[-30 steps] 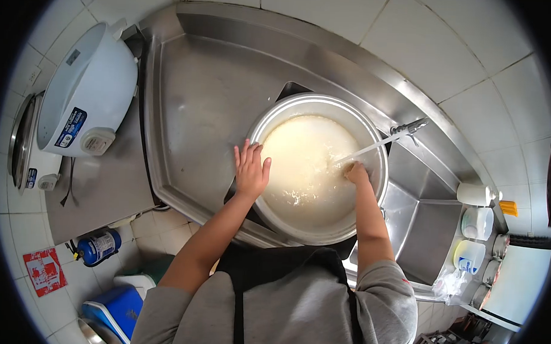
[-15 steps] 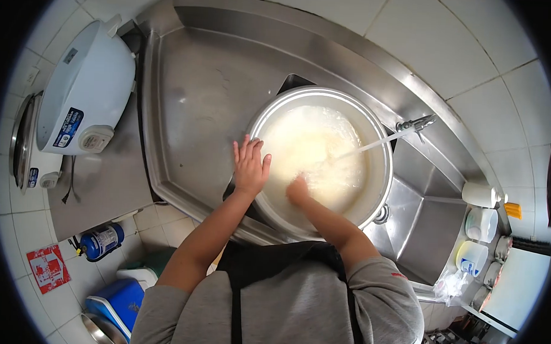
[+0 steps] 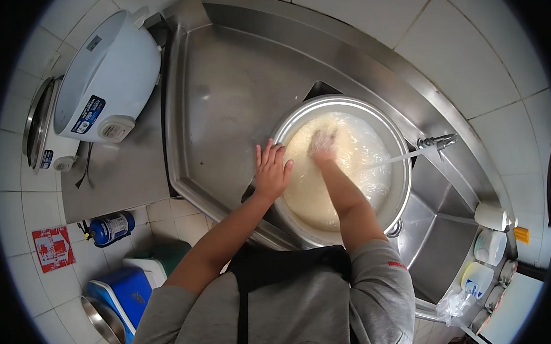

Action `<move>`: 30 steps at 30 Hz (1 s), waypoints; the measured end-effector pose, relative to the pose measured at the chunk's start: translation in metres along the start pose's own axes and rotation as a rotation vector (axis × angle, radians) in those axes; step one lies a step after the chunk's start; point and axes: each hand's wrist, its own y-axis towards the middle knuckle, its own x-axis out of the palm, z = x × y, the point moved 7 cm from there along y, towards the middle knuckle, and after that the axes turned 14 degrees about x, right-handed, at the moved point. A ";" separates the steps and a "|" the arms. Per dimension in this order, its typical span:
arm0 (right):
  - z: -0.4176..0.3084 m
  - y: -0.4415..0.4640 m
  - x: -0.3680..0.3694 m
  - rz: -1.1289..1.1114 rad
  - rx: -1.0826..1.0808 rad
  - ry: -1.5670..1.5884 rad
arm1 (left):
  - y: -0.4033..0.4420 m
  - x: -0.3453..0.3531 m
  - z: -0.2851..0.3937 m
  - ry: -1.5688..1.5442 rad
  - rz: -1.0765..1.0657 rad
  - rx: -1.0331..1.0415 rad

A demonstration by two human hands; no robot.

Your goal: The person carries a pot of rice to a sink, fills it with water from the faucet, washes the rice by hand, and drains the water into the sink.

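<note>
A large round metal pot (image 3: 402, 200) stands over the sink and holds cloudy water with pale grains (image 3: 305, 185). My left hand (image 3: 272, 170) rests on the pot's left rim, its fingers spread and holding nothing. Dipped into the water near the pot's upper middle is my right hand (image 3: 323, 144); it is blurred and its fingers are partly under the surface, so their pose is unclear. From the faucet (image 3: 437, 141) at the right, a stream of water runs into the pot.
A big light-blue rice cooker (image 3: 112, 75) stands on the left counter, with a cord below it. Bottles and tubs (image 3: 490, 246) line the sink's right edge. A blue fire extinguisher (image 3: 111, 228) and a blue cooler (image 3: 122, 294) are at the lower left.
My right hand has moved from the pot's right side through the lower middle to the upper middle. The view has shifted slightly. My left hand stays on the rim.
</note>
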 end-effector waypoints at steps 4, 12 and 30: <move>0.075 0.015 0.034 -0.339 0.388 0.321 | -0.001 -0.002 0.000 -0.004 0.018 -0.003; 0.141 -0.060 0.059 -0.924 0.588 0.369 | -0.002 -0.007 0.003 0.000 0.029 0.009; -0.056 -0.116 0.016 -1.139 0.451 2.240 | -0.002 -0.004 0.007 0.051 0.042 0.010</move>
